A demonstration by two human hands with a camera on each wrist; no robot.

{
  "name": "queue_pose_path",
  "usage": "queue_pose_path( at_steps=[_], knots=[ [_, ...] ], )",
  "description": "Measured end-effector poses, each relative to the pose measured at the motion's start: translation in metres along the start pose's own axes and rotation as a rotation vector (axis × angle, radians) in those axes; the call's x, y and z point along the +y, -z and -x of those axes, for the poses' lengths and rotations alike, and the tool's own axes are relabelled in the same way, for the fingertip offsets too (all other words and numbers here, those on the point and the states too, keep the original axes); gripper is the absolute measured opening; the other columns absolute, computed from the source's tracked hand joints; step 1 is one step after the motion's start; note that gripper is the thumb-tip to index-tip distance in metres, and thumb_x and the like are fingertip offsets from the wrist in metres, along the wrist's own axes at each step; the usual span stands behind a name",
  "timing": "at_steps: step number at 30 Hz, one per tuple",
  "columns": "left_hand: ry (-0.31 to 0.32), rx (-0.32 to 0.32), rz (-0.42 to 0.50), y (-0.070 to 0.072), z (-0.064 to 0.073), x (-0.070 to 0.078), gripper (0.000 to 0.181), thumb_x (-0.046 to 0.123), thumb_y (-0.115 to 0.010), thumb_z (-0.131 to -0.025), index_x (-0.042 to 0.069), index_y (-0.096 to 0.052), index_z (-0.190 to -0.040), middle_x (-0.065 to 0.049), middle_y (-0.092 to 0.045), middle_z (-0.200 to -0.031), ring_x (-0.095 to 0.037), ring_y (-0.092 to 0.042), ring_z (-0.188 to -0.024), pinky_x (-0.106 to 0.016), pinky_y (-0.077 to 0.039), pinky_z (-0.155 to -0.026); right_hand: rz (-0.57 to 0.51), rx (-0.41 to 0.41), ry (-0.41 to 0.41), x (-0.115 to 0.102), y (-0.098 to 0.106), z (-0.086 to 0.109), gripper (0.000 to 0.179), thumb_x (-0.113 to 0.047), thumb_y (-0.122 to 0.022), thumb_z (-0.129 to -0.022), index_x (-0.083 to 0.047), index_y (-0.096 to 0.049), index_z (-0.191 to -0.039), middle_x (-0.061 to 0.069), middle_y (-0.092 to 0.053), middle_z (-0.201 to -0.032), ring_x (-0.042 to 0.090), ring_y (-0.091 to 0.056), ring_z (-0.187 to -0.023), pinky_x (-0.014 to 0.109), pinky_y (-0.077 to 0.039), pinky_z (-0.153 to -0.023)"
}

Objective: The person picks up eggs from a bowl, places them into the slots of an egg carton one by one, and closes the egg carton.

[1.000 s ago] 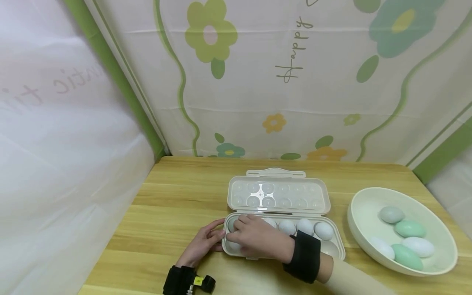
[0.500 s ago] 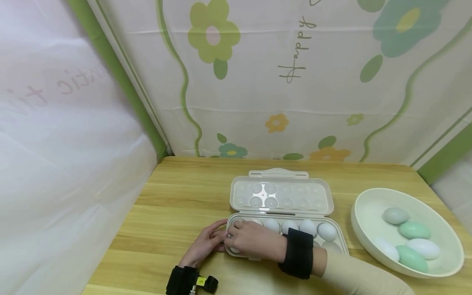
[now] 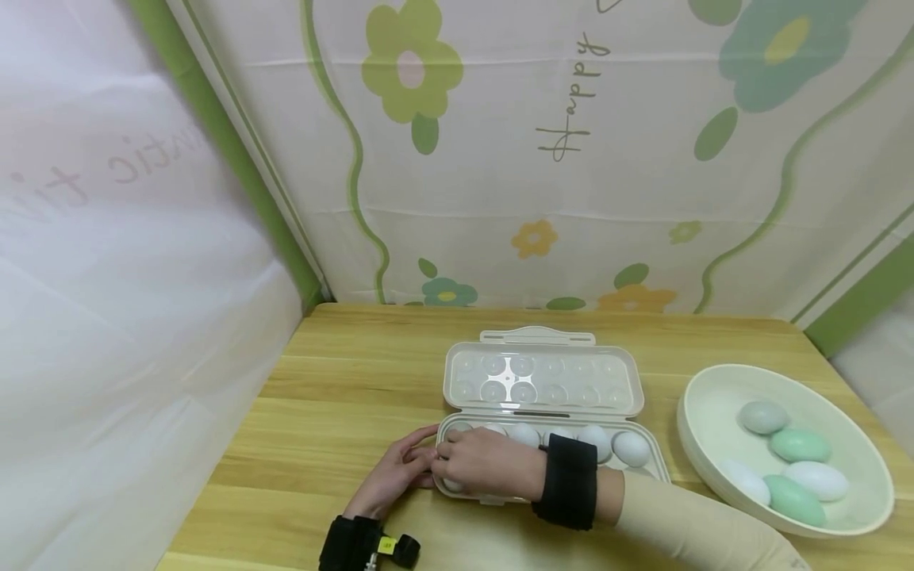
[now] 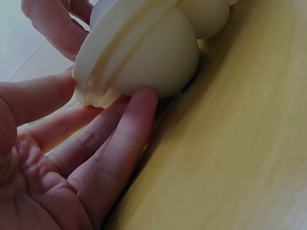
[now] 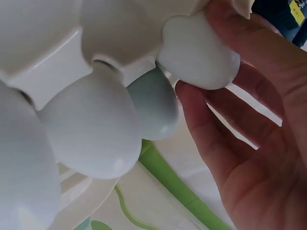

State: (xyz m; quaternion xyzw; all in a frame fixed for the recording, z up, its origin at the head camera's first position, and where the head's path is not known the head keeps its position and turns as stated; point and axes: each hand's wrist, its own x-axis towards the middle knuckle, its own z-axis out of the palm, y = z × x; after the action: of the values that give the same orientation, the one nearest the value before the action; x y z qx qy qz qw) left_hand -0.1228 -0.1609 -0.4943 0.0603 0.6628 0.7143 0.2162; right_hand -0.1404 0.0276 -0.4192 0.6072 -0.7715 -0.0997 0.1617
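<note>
An open egg box (image 3: pixel 655 456) lies on the table with its clear lid (image 3: pixel 543 377) folded back. White eggs fill much of the back row, and a grey-green egg (image 5: pixel 156 105) sits at its left end. At the front left compartment, my right hand (image 3: pixel 493 462) pinches a white egg (image 5: pixel 199 52) between thumb and fingertips. My left hand (image 3: pixel 393 472) holds the left end of the box, thumb at the rim and fingers against the underside of a cup. The right hand and wrist hide part of the front row.
A cream bowl (image 3: pixel 703 468) stands to the right of the box. In it lie green eggs (image 3: pixel 800 444), white eggs (image 3: pixel 817 480) and a grey-green egg (image 3: pixel 764 417). A printed curtain (image 3: pixel 471 182) hangs behind the wooden table (image 3: pixel 343 381).
My right hand has shifted slightly left and toward me over the front left compartment, uncovering more of the back row. The left hand stays at the box's end.
</note>
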Motion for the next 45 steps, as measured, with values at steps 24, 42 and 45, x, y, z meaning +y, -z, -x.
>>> queue_pose_path(
  at_steps=[24, 42, 45],
  knots=[
    [-0.003, -0.027, -0.004, 0.002, 0.001, -0.001, 0.055, 0.019, -0.053, -0.094, 0.004, -0.031, -0.141, -0.024, -0.060, -0.116, -0.027, -0.063, -0.095, -0.032, -0.056, -0.076, -0.085, -0.130, -0.085, 0.011, 0.020, 0.031, 0.031, -0.025, -0.068, -0.078, -0.023, -0.060, -0.108, -0.008, -0.060, -0.089, 0.009, -0.053, -0.075, 0.019, -0.047, -0.060],
    [0.007, -0.018, -0.016, 0.003, 0.000, -0.002, 0.059, 0.020, -0.055, -0.093, -0.001, -0.028, -0.141, -0.021, -0.063, -0.112, -0.024, -0.065, -0.088, -0.030, -0.056, -0.073, -0.140, -0.237, -0.225, 0.033, 0.037, 0.076, 0.010, -0.018, -0.064, -0.080, -0.019, -0.060, -0.089, -0.007, -0.056, -0.077, 0.011, -0.051, -0.072, 0.022, -0.044, -0.059],
    [0.006, -0.027, -0.014, 0.002, -0.001, -0.003, 0.059, 0.020, -0.054, -0.093, -0.001, -0.027, -0.141, -0.021, -0.063, -0.112, -0.024, -0.065, -0.088, -0.030, -0.056, -0.073, -0.137, -0.242, -0.272, 0.040, 0.043, 0.090, 0.010, -0.016, -0.063, -0.079, -0.017, -0.060, -0.089, -0.005, -0.057, -0.079, 0.013, -0.052, -0.073, 0.024, -0.045, -0.059]
  ],
)
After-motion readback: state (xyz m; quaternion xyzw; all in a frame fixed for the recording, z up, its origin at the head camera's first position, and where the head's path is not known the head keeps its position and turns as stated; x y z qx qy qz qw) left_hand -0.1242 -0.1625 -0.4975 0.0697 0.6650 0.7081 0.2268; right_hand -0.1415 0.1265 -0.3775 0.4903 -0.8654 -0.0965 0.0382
